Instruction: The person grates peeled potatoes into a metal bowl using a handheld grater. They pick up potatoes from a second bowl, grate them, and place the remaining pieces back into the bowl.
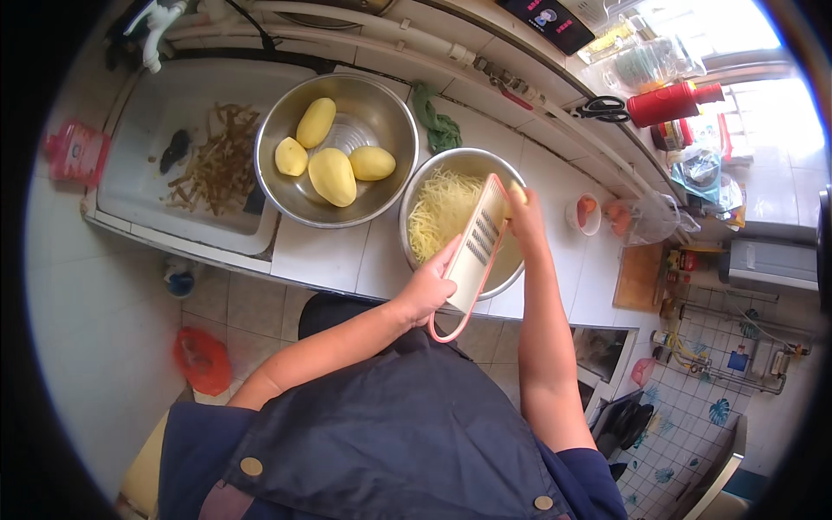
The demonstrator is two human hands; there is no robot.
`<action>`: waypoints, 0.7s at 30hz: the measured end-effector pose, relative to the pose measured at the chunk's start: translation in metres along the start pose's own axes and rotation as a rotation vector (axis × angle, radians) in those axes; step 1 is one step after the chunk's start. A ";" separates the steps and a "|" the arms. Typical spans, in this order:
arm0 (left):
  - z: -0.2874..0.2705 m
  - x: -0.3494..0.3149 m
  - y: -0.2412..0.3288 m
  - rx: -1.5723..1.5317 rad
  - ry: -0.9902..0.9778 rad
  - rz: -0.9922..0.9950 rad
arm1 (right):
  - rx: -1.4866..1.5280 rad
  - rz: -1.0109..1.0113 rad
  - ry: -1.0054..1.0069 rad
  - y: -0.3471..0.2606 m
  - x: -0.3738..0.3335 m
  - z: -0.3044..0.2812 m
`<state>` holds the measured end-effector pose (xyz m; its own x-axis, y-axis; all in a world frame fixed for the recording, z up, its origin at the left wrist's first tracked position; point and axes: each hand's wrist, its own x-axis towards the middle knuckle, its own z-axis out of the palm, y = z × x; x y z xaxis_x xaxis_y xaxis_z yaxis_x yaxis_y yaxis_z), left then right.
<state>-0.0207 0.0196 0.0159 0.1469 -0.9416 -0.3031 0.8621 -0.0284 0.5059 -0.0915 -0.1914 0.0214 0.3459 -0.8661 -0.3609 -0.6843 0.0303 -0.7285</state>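
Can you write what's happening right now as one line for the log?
left hand: holds grater | right hand: presses potato piece on grater | below: bowl of shreds | nearby: bowl of peeled potatoes

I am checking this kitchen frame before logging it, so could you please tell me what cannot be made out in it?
- Head view: the potato piece at the right hand is mostly hidden by the fingers and the grater.
- The shreds under the grater in the right bowl are covered.
- The dark lumps among the peelings in the sink are too small to name.
- The left hand hides the grater's near edge.
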 end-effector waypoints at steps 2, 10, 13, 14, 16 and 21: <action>-0.004 0.001 0.017 -0.024 0.046 0.019 | 0.350 0.055 -0.040 0.011 -0.008 -0.017; -0.043 -0.004 0.099 0.004 -0.018 -0.049 | 0.730 0.099 -0.092 0.036 -0.025 0.008; -0.037 -0.006 0.111 -0.067 0.006 -0.054 | 0.664 0.130 -0.169 0.023 -0.041 0.033; -0.038 -0.006 0.111 -0.074 0.011 -0.043 | 0.649 0.011 -0.142 0.031 -0.044 0.041; -0.041 -0.006 0.107 -0.088 0.022 -0.019 | 0.613 -0.225 -0.079 0.041 -0.055 0.056; -0.033 -0.003 0.100 -0.061 0.050 -0.092 | 0.358 -0.291 -0.138 0.049 -0.063 0.086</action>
<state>0.0811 0.0305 0.0404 0.0889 -0.9179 -0.3866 0.9007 -0.0916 0.4247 -0.0919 -0.0921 -0.0413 0.5889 -0.7904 -0.1686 -0.2908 -0.0125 -0.9567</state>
